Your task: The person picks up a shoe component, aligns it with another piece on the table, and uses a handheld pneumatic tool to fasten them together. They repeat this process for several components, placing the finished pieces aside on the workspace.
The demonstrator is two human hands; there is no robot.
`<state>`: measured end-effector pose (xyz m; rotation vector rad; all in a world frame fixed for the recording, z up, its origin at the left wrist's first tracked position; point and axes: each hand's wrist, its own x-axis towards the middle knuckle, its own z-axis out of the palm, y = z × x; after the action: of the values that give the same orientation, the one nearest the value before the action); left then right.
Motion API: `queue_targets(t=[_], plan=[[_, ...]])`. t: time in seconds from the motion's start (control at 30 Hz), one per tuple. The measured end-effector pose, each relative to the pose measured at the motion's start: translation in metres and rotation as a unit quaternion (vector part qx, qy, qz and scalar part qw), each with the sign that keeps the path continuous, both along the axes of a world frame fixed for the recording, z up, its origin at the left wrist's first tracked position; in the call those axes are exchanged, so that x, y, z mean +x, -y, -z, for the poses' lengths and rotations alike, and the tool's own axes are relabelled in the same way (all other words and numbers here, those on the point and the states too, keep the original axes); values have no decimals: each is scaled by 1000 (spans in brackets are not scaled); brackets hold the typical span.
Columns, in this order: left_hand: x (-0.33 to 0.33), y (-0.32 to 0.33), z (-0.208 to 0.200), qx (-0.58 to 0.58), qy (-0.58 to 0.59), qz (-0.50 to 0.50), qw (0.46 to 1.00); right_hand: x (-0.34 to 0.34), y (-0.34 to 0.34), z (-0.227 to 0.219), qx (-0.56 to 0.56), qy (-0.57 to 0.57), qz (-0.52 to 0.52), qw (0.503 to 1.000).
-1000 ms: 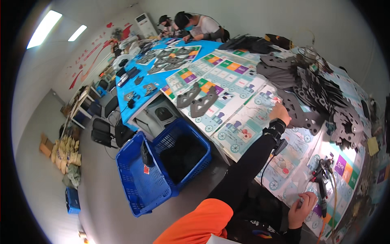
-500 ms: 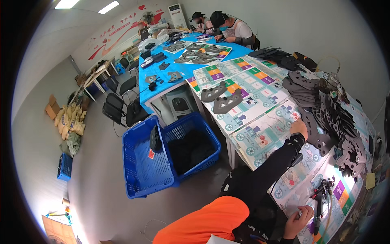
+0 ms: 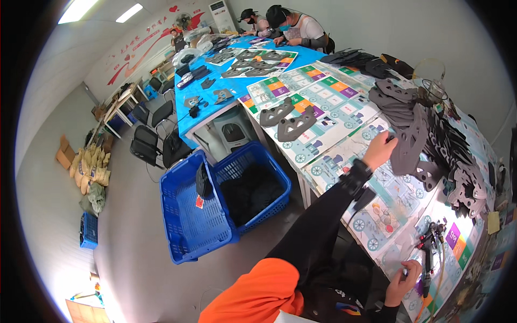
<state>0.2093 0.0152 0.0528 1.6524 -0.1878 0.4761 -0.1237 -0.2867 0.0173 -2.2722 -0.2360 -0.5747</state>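
My left hand reaches out over the patterned table covering, its fingers closed on the near-left edge of a dark grey, flat cut-out piece with holes. That piece lies against a big heap of similar grey pieces on the right. Nearer to me, my right hand is curled at the table edge around something small, mostly hidden by the fingers. Beside it lies a black gun-like tool with a thin hose. Two separate grey pieces rest farther off on the covering.
Two blue plastic baskets stand left of the table, one with dark material inside. Beyond, a blue-covered table bears more grey pieces and plastic bags. Two people work at its far side. Black chairs stand left.
My left hand has come nearer and to the left, and the grey piece at its fingers has shifted from the heap's edge. The view has turned slightly; my right hand stays by the tool.
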Motion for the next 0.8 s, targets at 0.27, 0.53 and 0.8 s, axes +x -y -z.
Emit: queue_targets(t=[0.27,0.53,0.8], plan=[[-188,-18,2,117,-52,89,988,45,53,-60,-121,-56,78,988],[-210,9,39,153,31,40,987,97,107,-29,-288,-197,27,937],[-205,13,46,134,77,-17,988,117,128,-19,-265,-206,14,942]])
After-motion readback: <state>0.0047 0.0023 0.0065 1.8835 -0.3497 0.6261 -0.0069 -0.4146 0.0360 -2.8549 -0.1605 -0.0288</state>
